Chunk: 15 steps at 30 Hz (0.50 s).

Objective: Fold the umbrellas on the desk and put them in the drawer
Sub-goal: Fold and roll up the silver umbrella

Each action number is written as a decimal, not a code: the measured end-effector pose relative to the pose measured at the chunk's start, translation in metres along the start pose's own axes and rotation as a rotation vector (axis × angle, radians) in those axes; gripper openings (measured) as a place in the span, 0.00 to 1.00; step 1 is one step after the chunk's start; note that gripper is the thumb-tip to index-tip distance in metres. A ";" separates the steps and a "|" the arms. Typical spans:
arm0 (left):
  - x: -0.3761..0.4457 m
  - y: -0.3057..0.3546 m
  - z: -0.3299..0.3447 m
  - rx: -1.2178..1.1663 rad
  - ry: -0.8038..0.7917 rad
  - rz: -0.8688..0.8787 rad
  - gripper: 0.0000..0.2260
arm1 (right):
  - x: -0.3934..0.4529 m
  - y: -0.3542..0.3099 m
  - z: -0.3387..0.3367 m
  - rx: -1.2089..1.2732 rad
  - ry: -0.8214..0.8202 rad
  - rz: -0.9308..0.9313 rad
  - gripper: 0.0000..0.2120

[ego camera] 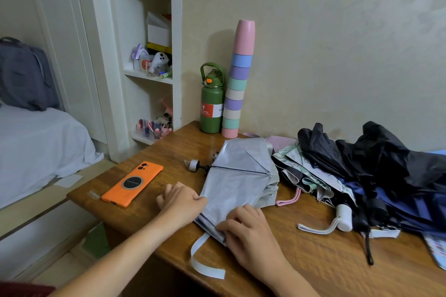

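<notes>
Grey umbrella [237, 176] flat on bench [313, 260], both hands pinching its canopy edge: left hand [182, 201], right hand [248, 231]. Umbrella pile [376, 176] just beside.

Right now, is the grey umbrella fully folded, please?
No. The grey umbrella lies half spread on the desk; its strap hangs loose.

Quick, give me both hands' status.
Left hand: pinching the grey umbrella canopy's edge.
Right hand: fingers curled on the canopy folds near the strap.

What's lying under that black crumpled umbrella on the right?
Under the black crumpled umbrella lie a navy blue umbrella and a white floral-patterned umbrella. Anything deeper in the pile is covered.
</notes>
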<state>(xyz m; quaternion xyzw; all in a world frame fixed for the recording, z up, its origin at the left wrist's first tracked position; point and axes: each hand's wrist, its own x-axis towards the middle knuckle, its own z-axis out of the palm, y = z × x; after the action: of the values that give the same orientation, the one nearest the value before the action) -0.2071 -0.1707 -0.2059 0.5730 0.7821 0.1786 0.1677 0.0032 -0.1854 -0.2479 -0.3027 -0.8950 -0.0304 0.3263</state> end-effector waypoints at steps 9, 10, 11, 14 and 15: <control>-0.008 0.000 0.000 0.146 0.071 0.019 0.09 | 0.000 0.003 0.004 0.135 -0.095 0.031 0.08; -0.010 0.001 0.001 0.172 0.091 0.034 0.06 | 0.000 0.003 0.006 0.142 -0.120 0.029 0.08; -0.011 0.001 0.002 0.186 0.119 0.067 0.05 | 0.000 0.003 0.007 0.156 -0.138 0.028 0.08; -0.006 0.003 0.008 0.081 0.183 0.331 0.18 | 0.000 0.004 0.010 0.211 -0.163 0.030 0.07; -0.003 0.006 0.008 0.068 0.168 0.461 0.24 | 0.001 0.004 0.010 0.228 -0.167 0.031 0.07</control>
<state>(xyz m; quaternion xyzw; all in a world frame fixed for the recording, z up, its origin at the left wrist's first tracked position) -0.1971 -0.1714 -0.2101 0.7246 0.6476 0.2327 0.0374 -0.0002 -0.1791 -0.2557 -0.2790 -0.9119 0.1019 0.2833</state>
